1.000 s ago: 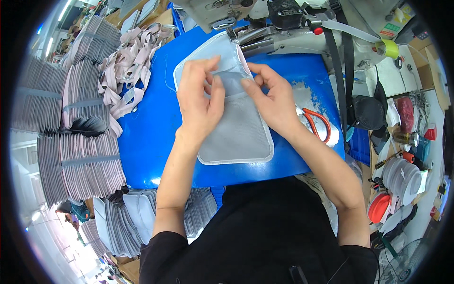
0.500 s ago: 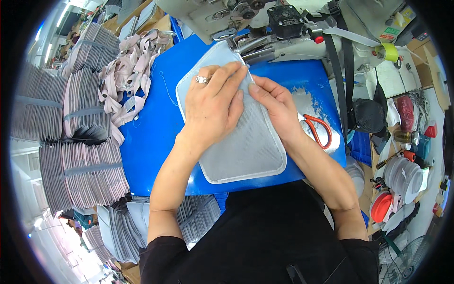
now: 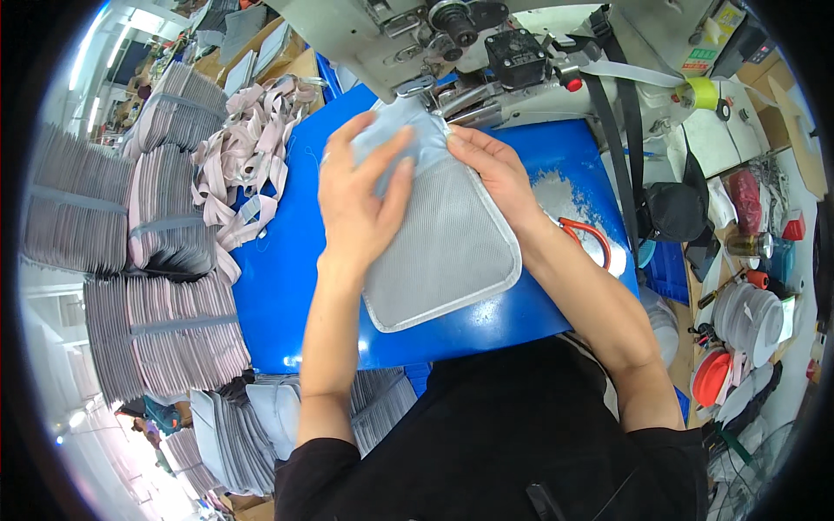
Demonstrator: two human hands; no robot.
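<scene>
A grey mesh pouch [image 3: 441, 247] with light trim and a pale blue fabric top lies at an angle on the blue work surface [image 3: 278, 313], its far end at the sewing machine [image 3: 460, 26]. My left hand [image 3: 359, 187] is open over the pouch's upper left, fingers spread and slightly blurred. My right hand [image 3: 493, 178] pinches the pouch's upper right edge between thumb and fingers. Orange-handled scissors [image 3: 589, 243] lie just right of it.
Banded stacks of grey-pink pieces [image 3: 169, 330] stand along the left beside a heap of pink straps [image 3: 239, 165]. Grey panels [image 3: 221, 425] are stacked below. Black straps [image 3: 608, 139] hang at the right, near a cluttered side board with white spools [image 3: 751, 317].
Since half a second ago my left hand has shifted left and spread its fingers, exposing more blue fabric at the top. My right hand has moved slightly up, still at the pouch's edge.
</scene>
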